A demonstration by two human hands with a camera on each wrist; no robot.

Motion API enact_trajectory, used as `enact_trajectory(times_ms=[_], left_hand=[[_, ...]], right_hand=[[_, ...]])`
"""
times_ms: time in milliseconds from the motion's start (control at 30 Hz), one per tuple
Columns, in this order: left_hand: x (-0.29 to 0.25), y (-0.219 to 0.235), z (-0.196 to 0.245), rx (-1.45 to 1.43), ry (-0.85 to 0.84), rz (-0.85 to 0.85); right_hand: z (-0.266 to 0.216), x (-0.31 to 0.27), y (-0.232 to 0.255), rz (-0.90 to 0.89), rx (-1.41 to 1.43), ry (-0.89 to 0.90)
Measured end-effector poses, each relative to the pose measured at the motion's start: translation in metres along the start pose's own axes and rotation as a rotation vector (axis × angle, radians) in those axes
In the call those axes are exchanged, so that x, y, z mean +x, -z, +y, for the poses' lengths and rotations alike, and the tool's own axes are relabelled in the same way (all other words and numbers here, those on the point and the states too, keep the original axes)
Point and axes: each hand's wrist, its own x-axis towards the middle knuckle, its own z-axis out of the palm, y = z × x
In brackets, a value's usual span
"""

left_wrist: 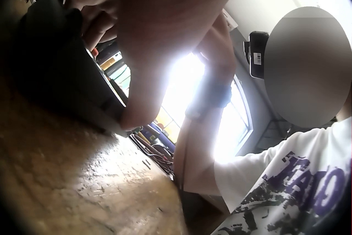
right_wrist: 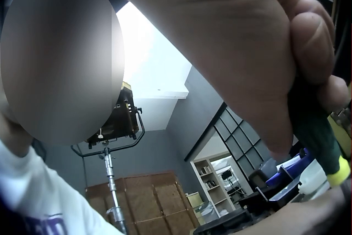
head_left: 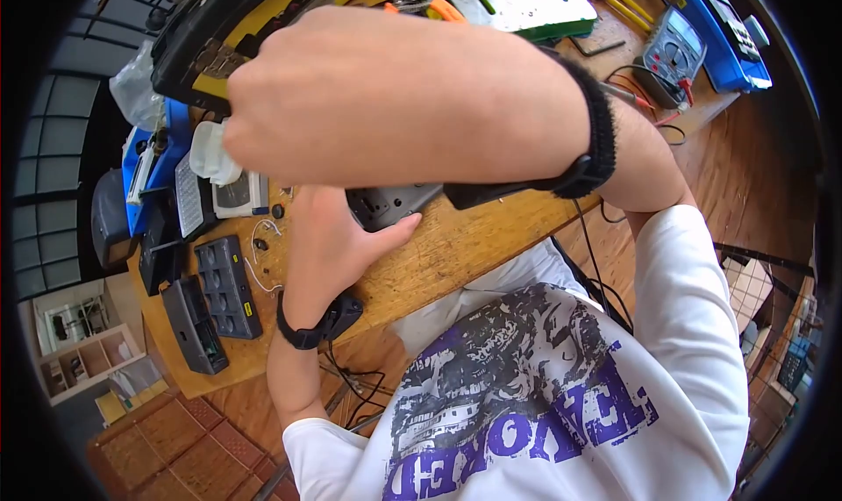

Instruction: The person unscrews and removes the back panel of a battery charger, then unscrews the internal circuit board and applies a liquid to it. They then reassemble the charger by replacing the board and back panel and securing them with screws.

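Observation:
My right hand (head_left: 303,97) is in a fist high over the bench, its forearm crossing the head view. In the right wrist view its fingers wrap a screwdriver (right_wrist: 316,130) with a dark green handle and a yellow collar; the tip is out of sight. Below, my left hand (head_left: 329,238) holds a dark grey plastic casing (head_left: 395,204) with small holes in its face. The left thumb lies along the near edge, and the fingers reach over the far side. My right hand and forearm cover much of the casing in the head view.
On the left of the wooden bench (head_left: 456,251) lie a black tray with compartments (head_left: 230,286) and a long black case (head_left: 191,325). A black and yellow toolbox (head_left: 197,71) stands behind. A multimeter (head_left: 674,49) and a blue bin (head_left: 745,78) are at the right back.

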Motion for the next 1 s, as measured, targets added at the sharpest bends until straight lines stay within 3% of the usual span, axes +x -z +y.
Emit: enact_trajectory(times_ms=[33,100,167,300,700,1000], left_hand=[[0.000,-0.003,-0.002,-0.056,0.014,0.020],[0.001,-0.004,-0.005,-0.107,0.040,0.059],[0.001,-0.006,-0.006,-0.092,-0.067,0.109],[0.003,-0.004,-0.005,-0.162,-0.006,0.064],[0.003,-0.008,-0.012,-0.169,-0.107,0.067],[0.000,-0.009,-0.011,-0.241,0.013,0.013]], right_hand=[[0.000,0.004,0.002,0.001,0.003,0.017],[-0.001,0.012,0.006,-0.206,0.000,-0.088],[0.003,0.008,0.004,-0.182,0.021,-0.037],[0.006,0.007,0.005,-0.176,0.014,0.018],[-0.001,0.009,0.003,-0.111,-0.151,0.033],[0.007,0.009,0.014,-0.276,-0.115,-0.070]])
